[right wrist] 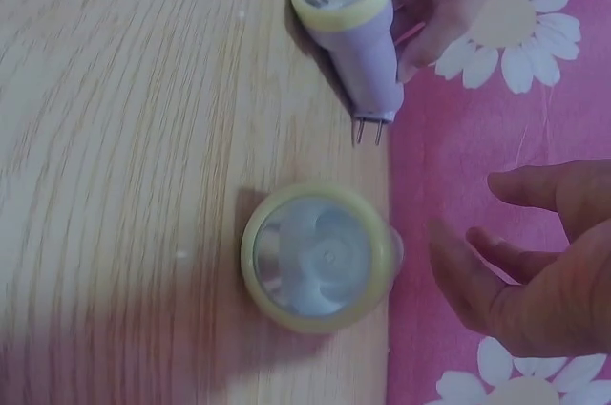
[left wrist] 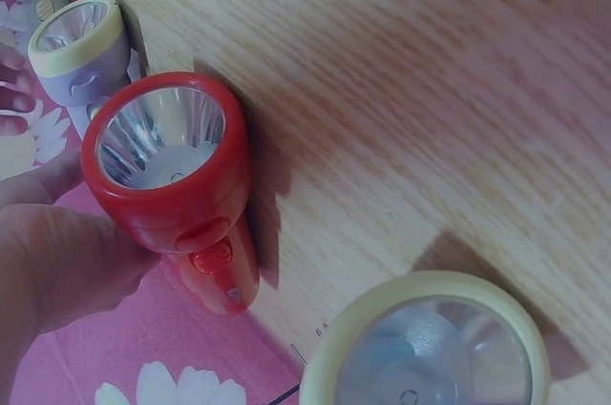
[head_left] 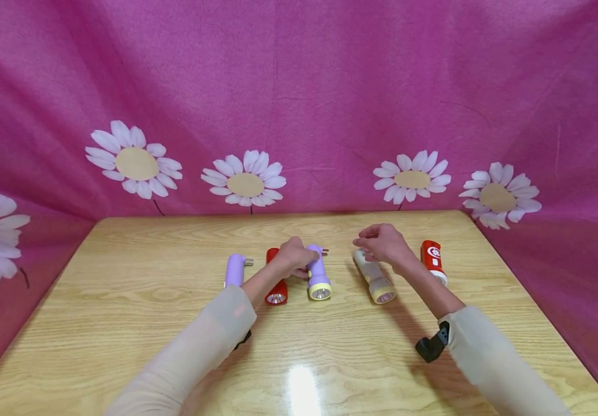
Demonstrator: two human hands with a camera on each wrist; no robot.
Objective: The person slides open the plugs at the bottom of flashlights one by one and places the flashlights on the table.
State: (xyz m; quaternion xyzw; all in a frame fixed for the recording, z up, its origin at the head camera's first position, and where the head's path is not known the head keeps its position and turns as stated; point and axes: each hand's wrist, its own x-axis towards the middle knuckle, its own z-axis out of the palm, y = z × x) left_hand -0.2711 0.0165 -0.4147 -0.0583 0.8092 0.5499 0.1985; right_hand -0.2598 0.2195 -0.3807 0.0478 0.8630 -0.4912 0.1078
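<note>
Purple flashlight [head_left: 318, 276] btwn red one [head_left: 277, 293] & gray one [head_left: 373, 274].

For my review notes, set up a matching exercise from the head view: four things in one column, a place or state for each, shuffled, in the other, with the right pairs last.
Things
1. Red-and-white flashlight
2. Right hand
3. Grey flashlight
4. All-red flashlight

Places and states
A. Second from left in the row
B. Rightmost in the row
C. Second from right in the row
D. Holding nothing

Pairs: 1-B, 2-D, 3-C, 4-A
</note>
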